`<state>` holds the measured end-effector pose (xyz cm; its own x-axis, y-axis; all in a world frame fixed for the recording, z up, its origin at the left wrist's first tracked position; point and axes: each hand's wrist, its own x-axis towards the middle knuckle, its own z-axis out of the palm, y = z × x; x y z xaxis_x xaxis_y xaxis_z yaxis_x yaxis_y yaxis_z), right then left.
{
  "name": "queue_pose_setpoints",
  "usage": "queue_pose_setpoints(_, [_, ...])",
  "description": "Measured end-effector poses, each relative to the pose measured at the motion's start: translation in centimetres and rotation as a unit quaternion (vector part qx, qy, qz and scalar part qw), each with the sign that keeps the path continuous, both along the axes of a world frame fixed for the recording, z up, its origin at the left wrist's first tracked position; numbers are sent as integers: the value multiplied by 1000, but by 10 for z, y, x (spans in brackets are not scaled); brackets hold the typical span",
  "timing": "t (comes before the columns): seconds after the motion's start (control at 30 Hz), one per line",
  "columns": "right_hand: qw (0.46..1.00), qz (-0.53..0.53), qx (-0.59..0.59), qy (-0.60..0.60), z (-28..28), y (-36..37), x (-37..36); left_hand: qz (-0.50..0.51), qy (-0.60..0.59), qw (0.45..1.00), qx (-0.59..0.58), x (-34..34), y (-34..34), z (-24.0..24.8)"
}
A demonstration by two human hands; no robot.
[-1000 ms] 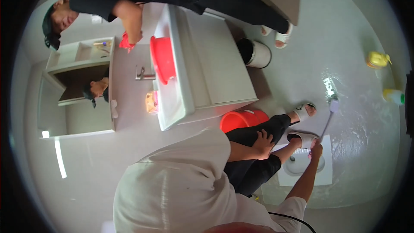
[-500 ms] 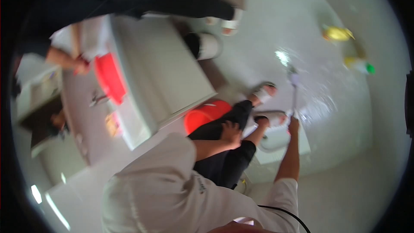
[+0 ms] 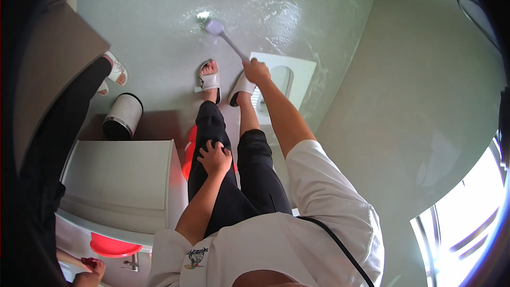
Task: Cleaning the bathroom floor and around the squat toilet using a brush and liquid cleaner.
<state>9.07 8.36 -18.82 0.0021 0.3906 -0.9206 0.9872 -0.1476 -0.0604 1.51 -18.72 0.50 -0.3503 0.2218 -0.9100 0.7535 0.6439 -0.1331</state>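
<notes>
My right hand (image 3: 256, 70) is wrapped round the grey handle of a long-handled scrub brush (image 3: 215, 27). Its pale purple head rests on the wet, shiny floor (image 3: 285, 18), ahead of my slippered feet. On my left thigh, just above the knee, my left hand (image 3: 215, 158) lies with its fingers spread, holding nothing. Beside my right foot a white squat toilet (image 3: 304, 73) is set into the floor, partly covered by my right forearm. My white slippers (image 3: 210, 81) stand on the floor, the right one close to the toilet's edge.
A red bucket (image 3: 188, 160) is partly hidden behind my left leg. To the left stand a white cabinet (image 3: 119, 175) and a bin (image 3: 125, 114). Another person's hands (image 3: 91, 273) are near a red basin (image 3: 114, 245) and a tap (image 3: 132, 262). A wall (image 3: 393, 111) rises at right.
My view has turned, so the scene sits rotated, and the yellow bottle and green-capped bottle are out of sight. The right hand keeps its hold on the brush; the left stays on my leg.
</notes>
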Motion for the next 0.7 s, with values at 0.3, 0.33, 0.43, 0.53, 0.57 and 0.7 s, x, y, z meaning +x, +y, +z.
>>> queue_pose_setpoints(0.3, [968, -232, 89, 9, -13, 58, 60, -11, -25, 999, -38, -8, 18, -3])
queue_pose_setpoints(0.33, [969, -229, 98, 5, -1, 63, 65, -8, -32, 999, -31, -7, 20, -5])
queue_pose_setpoints(0.43, [964, -259, 33, -53, 22, 72, 87, -28, -24, 999, -17, -5, 28, -1])
queue_pose_setpoints(0.53, [971, -229, -57, -34, 39, 67, 96, -29, -21, 999, -15, -11, 26, 1])
queue_pose_setpoints(0.57, [971, -228, -68, -31, 40, 55, 95, -28, -16, 999, -25, -14, 20, 7])
queue_pose_setpoints(0.7, [987, 50, 145, 48, -28, 26, 188, 138, -105, 971, 164, -13, 58, -7])
